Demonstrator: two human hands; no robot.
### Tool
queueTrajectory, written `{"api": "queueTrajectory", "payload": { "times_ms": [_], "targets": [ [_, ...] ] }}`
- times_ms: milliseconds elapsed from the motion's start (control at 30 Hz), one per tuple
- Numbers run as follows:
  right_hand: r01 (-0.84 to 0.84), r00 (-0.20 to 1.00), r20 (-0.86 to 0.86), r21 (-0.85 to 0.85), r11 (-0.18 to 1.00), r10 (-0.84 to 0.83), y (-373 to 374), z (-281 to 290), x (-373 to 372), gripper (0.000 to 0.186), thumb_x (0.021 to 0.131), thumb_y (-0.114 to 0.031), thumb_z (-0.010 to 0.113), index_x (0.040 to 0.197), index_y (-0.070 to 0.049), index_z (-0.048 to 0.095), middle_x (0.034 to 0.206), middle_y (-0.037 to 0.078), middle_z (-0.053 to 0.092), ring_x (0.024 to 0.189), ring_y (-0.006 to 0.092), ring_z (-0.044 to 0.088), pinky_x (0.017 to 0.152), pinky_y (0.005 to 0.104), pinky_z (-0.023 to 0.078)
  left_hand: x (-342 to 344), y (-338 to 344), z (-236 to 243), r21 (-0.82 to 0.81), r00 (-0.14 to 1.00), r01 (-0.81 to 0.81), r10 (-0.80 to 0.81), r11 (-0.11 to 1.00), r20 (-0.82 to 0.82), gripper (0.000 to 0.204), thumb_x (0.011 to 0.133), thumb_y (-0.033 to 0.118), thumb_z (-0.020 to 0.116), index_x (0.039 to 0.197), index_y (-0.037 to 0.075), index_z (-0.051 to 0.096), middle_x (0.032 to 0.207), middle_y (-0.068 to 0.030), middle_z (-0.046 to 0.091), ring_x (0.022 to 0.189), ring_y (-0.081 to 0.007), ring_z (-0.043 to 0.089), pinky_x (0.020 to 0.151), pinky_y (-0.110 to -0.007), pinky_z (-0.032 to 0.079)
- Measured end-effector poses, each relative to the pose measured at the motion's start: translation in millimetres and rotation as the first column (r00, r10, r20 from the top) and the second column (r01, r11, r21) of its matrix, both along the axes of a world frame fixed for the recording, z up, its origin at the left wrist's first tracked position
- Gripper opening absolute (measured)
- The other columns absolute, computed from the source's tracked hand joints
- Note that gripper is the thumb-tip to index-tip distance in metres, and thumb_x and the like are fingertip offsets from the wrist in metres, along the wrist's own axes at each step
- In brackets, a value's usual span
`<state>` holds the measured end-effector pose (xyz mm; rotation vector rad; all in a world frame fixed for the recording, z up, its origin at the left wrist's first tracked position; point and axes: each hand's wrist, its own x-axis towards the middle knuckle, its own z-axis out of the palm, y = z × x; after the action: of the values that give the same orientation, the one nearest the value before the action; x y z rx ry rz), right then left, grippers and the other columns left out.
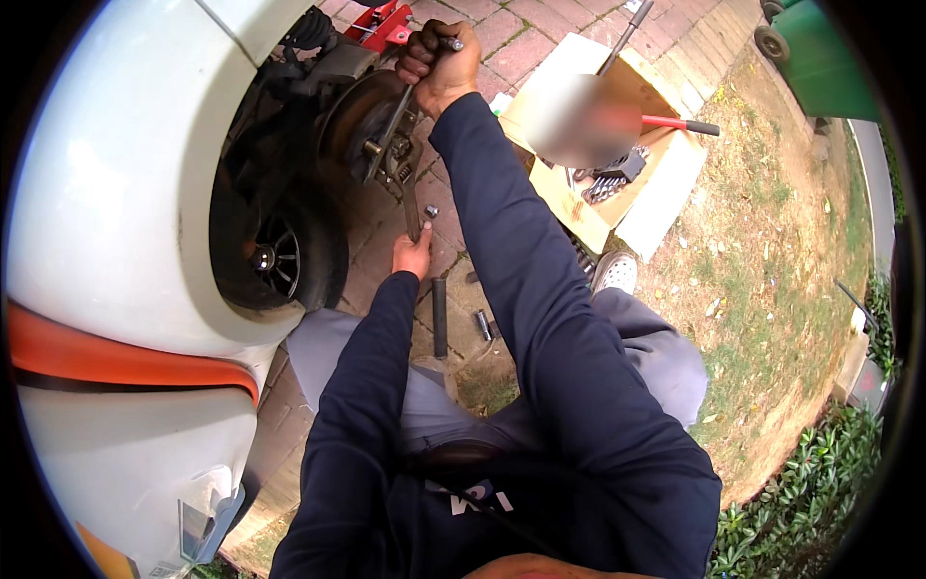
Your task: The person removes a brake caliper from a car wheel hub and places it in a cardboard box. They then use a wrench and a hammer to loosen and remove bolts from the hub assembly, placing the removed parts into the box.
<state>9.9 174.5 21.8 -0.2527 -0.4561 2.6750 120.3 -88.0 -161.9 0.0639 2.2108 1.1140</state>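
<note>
My right hand (446, 68) is closed around a metal bar handle (394, 121) at the far end of my reach. That bar slants down toward the bare hub with its rusty brake disc (338, 125) in the wheel arch. Nearer to me, my left hand (413, 255) is closed on the handle of a wrench (411, 205). The wrench's jaw end meets the tool or puller parts (394, 166) at the hub; exactly how they join is too small to tell. A small metal socket (431, 210) lies on the paving just beyond my left hand.
The white vehicle body (116, 145) fills the left, with a loose wheel (289, 251) under its arch. A red jack (386, 24) stands beyond. On the bricks lie a black handle (440, 318) and sockets (482, 324). A cardboard box (666, 203) of tools sits right; farther off, a green bin (830, 63).
</note>
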Motion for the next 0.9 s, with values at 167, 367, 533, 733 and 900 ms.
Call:
{"api": "queueTrajectory", "payload": {
  "times_ms": [167, 367, 533, 733, 900],
  "targets": [
    [0.065, 0.997, -0.056, 0.049, 0.997, -0.062, -2.3, -4.5, 7.6, 0.029, 0.081, -0.036, 0.046, 0.064, -0.016, 0.033, 0.055, 0.000, 0.026, 0.044, 0.0139, 0.023, 0.045, 0.0319, 0.022, 10.7, 3.4, 3.5, 0.012, 0.999, -0.035, 0.035, 0.999, -0.003, 0.048, 0.096, 0.038, 0.068, 0.075, -0.005, 0.062, 0.060, -0.0111, 0.059, 0.058, -0.0183, 0.055, 0.061, -0.040, 0.047],
    [0.060, 0.998, -0.037, 0.043, 0.997, -0.058, 6.8, -10.7, 3.4, 0.030, 0.082, -0.037, 0.045, 0.065, -0.016, 0.033, 0.054, -0.001, 0.026, 0.043, 0.0133, 0.022, 0.045, 0.0322, 0.021, 15.7, 3.3, 38.4, -0.002, 0.982, 0.020, -0.020, 1.000, -0.189, 0.048, 0.094, 0.038, 0.070, 0.083, -0.008, 0.067, 0.071, -0.0181, 0.066, 0.068, -0.0229, 0.064, 0.069, -0.039, 0.051],
    [0.039, 0.998, -0.051, 0.057, 0.998, -0.036, 0.4, -6.7, -5.9, 0.031, 0.083, -0.038, 0.044, 0.063, -0.018, 0.033, 0.053, -0.002, 0.024, 0.043, 0.0129, 0.021, 0.044, 0.0317, 0.019, 13.6, -9.4, 19.7, -0.069, 0.981, 0.013, -0.026, 0.998, -0.194, 0.052, 0.092, 0.039, 0.072, 0.080, -0.011, 0.064, 0.071, -0.0208, 0.067, 0.070, -0.0278, 0.067, 0.069, -0.041, 0.051],
    [0.012, 1.000, 0.007, -0.013, 1.000, -0.012, 1.6, -13.6, -14.5, 0.034, 0.083, -0.040, 0.044, 0.061, -0.019, 0.030, 0.052, -0.002, 0.022, 0.042, 0.0133, 0.019, 0.043, 0.0316, 0.018, 20.8, -16.1, 7.8, 0.025, 0.992, -0.060, 0.062, 0.998, -0.113, 0.056, 0.091, 0.039, 0.073, 0.071, -0.011, 0.060, 0.062, -0.0207, 0.062, 0.060, -0.0274, 0.063, 0.063, -0.043, 0.050],
    [0.078, 0.997, -0.014, -0.077, 0.994, -0.079, 10.9, -25.6, -14.4, 0.035, 0.088, -0.039, 0.044, 0.062, -0.017, 0.035, 0.051, -0.002, 0.028, 0.040, 0.0135, 0.024, 0.040, 0.0316, 0.019, 20.2, -22.1, 6.1, -0.021, 0.995, -0.036, 0.034, 0.999, -0.092, 0.058, 0.091, 0.040, 0.073, 0.066, -0.010, 0.058, 0.059, -0.0199, 0.060, 0.053, -0.0259, 0.060, 0.057, -0.045, 0.047]
  ]
}}
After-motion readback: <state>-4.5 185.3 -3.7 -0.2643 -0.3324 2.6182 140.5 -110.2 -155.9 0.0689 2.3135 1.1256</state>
